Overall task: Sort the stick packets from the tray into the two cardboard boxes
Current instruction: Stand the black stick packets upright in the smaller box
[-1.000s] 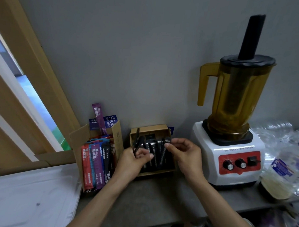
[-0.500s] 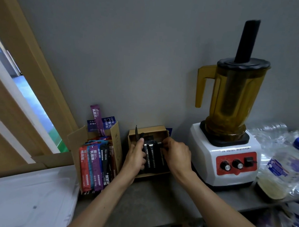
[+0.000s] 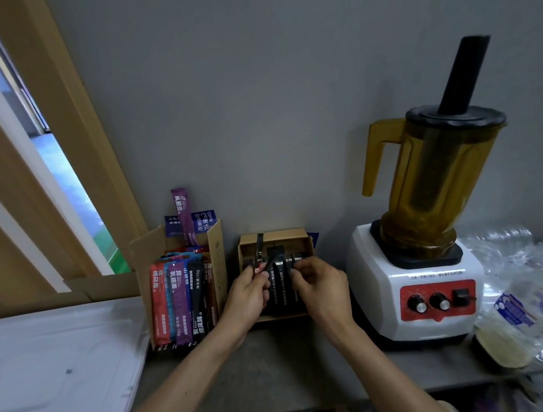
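Left hand (image 3: pixel 247 293) pinches 2 black stick packets (image 3: pixel 258 252) by their lower ends: 1 stands near upright, the other bows over toward the right. Both are over the left side of the small cardboard box (image 3: pixel 275 234).

Right hand (image 3: pixel 319 289) has its fingers curled at the tops of the black row (image 3: pixel 281 282) standing in that box. It cannot be told whether they pinch 1 packet or only steady the row.

The larger cardboard box (image 3: pixel 215 259) is just to the left and holds coloured packets (image 3: pixel 179 295) standing on end. The white tray (image 3: pixel 55 352) is at lower left, well apart from both hands. The blender (image 3: pixel 416 290) stands just right of the small box.

Handling, as a judgement: the packets are light, thin and floppy — the bowed one shows it. The film is probably slick. Best held near 1 end, thumb against forefinger, and fed in end-first. The row is tight, so a gap likely has to be parted first — or neighbours will buckle.
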The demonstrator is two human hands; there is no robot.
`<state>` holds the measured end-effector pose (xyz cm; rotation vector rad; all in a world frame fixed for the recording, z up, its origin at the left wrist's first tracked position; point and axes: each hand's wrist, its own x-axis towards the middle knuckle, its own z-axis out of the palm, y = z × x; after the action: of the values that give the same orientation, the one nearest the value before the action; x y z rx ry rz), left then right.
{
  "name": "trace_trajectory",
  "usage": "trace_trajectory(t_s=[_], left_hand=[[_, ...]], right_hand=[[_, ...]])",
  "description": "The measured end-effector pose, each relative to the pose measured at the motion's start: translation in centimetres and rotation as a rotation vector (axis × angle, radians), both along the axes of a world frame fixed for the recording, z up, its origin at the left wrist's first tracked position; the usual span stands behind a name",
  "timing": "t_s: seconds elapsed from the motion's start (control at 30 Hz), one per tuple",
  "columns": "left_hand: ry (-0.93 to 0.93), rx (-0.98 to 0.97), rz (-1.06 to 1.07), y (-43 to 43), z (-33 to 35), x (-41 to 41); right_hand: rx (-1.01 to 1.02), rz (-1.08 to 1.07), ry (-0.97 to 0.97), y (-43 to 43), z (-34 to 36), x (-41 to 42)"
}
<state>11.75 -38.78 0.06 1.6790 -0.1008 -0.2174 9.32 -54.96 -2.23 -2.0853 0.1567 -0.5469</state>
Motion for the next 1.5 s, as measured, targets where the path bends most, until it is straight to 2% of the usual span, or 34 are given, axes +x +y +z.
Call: trace_trajectory(t_s=[0.07,0.13,0.27,0.47,0.63,0.83,1.0,1.2,1.27,1.37,1.5], left_hand=[[-0.056,0.087,-0.041,0.3,-0.2,-0.1],[-0.082,0.133,-0.067,0.4,-0.1,-0.3],[-0.040,0.069,-0.059,0.4,0.4,-1.1],[0.074,0.002,0.009,1.2,0.1,-1.3],[0.159,-0.143,-0.025,1.3,0.2,-1.6],[0.074,-0.143,0.047,1.4,1.2,-1.0],[0.015,-0.127,0.111,1.2,1.4,-0.4],[0.074,-0.249,0.143,1.0,2.1,-0.3],[0.061,-0.182,0.122,1.1,1.9,-0.4],[0.022,0.034,0.038,1.4,1.2,-0.6],[0.090,0.140,-0.049,1.4,1.2,-1.0]], right_hand=[[0.294,0.080,-0.013,0.5,1.4,-0.4],[0.486,0.143,0.043,0.6,2.2,-0.4],[0.680,0.129,0.099,0.2,1.9,-0.2],[0.943,0.103,-0.012,-0.3,1.6,-1.2],[1.012,0.167,-0.074,-0.3,0.9,-2.2],[1.133,0.280,-0.079,-0.5,0.2,-3.1],[0.924,0.195,-0.015,0.0,-0.3,-3.5],[0.939,0.182,0.004,0.0,-0.5,-3.6],[0.973,0.160,-0.003,0.2,-0.3,-3.6],[1.058,0.114,-0.025,0.4,0.4,-3.2],[1.090,0.135,-0.026,0.6,1.3,-3.0]])
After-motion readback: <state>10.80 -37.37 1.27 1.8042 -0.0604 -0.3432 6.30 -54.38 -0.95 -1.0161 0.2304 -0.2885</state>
